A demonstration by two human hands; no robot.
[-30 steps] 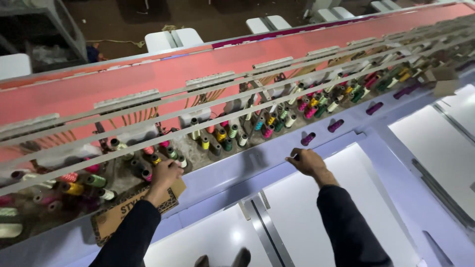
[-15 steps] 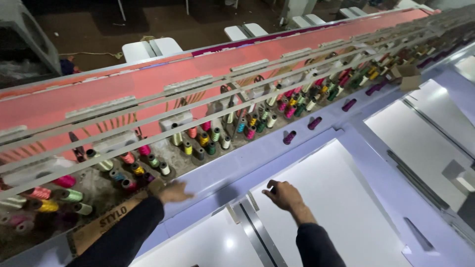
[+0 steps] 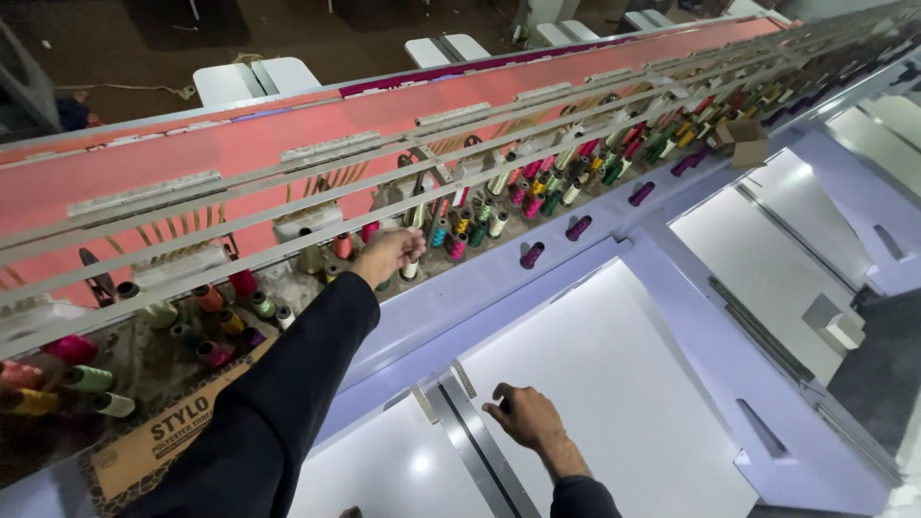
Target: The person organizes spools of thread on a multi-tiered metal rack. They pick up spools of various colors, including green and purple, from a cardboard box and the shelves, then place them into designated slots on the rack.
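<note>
My left hand (image 3: 387,255), in a black sleeve, reaches up into the row of coloured thread spools (image 3: 499,219) on top of a long embroidery machine. Its fingers are closed around the top of a pale spool (image 3: 411,270), among several pink, teal and green ones. My right hand (image 3: 525,418) rests lower down on the white table panel (image 3: 624,384), beside a metal rail (image 3: 477,443). Its fingers are curled around a small dark object (image 3: 503,405) that I cannot make out.
Long metal bars (image 3: 537,115) run above the spools, with pink fabric (image 3: 240,144) behind. A brown cardboard box flap (image 3: 163,436) lies at lower left and another small box (image 3: 746,142) at far right. Purple spools (image 3: 532,254) lie on the lilac machine ledge. White tables (image 3: 254,77) stand beyond.
My left hand has moved right along the spool row and closed on a pale spool. My right hand has dropped from the machine ledge down onto the white panel.
</note>
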